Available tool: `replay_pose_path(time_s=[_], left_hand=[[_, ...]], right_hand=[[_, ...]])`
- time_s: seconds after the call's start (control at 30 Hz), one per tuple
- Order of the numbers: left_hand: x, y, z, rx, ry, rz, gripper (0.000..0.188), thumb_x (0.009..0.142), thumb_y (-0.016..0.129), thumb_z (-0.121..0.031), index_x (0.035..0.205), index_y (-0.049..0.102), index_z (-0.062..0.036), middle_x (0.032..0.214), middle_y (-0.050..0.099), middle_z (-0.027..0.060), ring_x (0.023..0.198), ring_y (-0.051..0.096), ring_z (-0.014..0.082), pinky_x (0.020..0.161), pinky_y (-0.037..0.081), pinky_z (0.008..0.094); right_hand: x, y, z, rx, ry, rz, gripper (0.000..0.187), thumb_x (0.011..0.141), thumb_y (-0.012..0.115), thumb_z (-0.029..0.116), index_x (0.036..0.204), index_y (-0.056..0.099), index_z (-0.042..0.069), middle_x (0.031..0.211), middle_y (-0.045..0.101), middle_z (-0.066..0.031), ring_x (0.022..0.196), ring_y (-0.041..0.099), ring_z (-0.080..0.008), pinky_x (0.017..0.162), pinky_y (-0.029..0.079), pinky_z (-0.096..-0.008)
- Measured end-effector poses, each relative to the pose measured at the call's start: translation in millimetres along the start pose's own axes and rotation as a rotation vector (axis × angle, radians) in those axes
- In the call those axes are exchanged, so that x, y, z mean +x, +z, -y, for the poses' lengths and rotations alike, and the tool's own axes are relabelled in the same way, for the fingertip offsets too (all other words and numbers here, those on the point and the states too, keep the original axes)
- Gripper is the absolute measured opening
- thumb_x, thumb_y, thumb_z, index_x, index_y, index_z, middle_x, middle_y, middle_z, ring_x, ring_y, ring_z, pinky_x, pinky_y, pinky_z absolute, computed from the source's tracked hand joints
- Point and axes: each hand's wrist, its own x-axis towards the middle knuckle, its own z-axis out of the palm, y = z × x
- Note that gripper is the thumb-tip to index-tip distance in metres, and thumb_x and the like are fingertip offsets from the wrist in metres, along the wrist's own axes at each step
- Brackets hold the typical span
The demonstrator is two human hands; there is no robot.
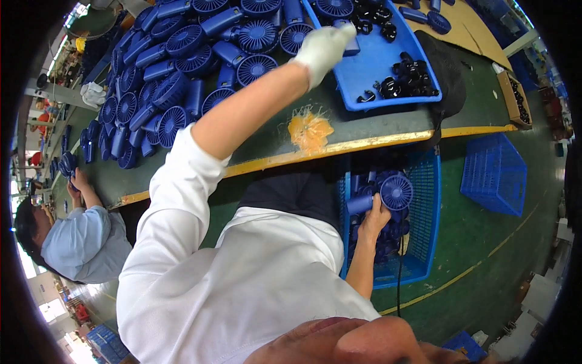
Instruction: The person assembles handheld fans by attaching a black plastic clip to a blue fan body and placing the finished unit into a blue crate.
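Bench's yellow front edge [364,144] runs between tray and crate. Blue tray [364,76] just behind edge, black parts [412,77] inside; fan pile [257,36] crowds bench to left. Blue crate [427,212] below edge, green floor [473,239] opening rightward. Right hand [374,218], bare — fingers closed round blue fan [397,192] near its handle, fan over crate. Left hand [324,51], white-gloved — fingers partly bent at blue piece [351,47] by tray's left rim; cannot tell if gripped.

Matt cloth glove [320,53] over left fingers [347,30], smooth plastic tray [361,73] below them, glossy plastic parts [414,77] to their right, smooth plastic fan [397,193] in right fingers [376,204], plastic basket [433,212] below these
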Motion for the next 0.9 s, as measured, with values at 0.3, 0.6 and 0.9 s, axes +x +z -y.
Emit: replay_pose_path(time_s=[0.3,0.6,0.9], left_hand=[[98,68,-1,0.038,-0.323,-0.697,0.072,0.072,0.08,-0.036,0.12,0.052,0.01,0.122,0.059,0.0268,0.111,0.061,0.0361,0.096,0.049,0.039],[97,48,-18,-0.155,-0.328,-0.52,0.08,0.064,0.087,-0.023,0.125,0.047,0.0099,0.121,0.06,0.0258,0.108,0.063,0.0344,0.093,0.052,0.0394],[-92,-27,-14,0.237,0.368,-0.127,0.083,0.059,0.084,-0.041,0.127,0.055,-0.001,0.105,0.067,0.0186,0.095,0.068,0.0286,0.085,0.052,0.0347]], right_hand=[[-7,-52,-63,-0.154,0.178,-0.227,0.021,0.093,0.062,0.02,0.095,0.061,-0.001,0.082,0.065,-0.007,0.063,0.064,-0.0124,0.047,0.047,-0.0213],[24,120,172,-0.507,-1.177,0.192,0.002,0.086,0.062,-0.004,0.085,0.061,-0.003,0.079,0.059,-0.0072,0.07,0.056,-0.0141,0.064,0.045,-0.0252],[208,253,269,-1.008,-1.168,0.323,0.025,0.081,0.066,0.024,0.083,0.067,-0.001,0.082,0.066,-0.0219,0.082,0.063,-0.0412,0.072,0.049,-0.0464]])
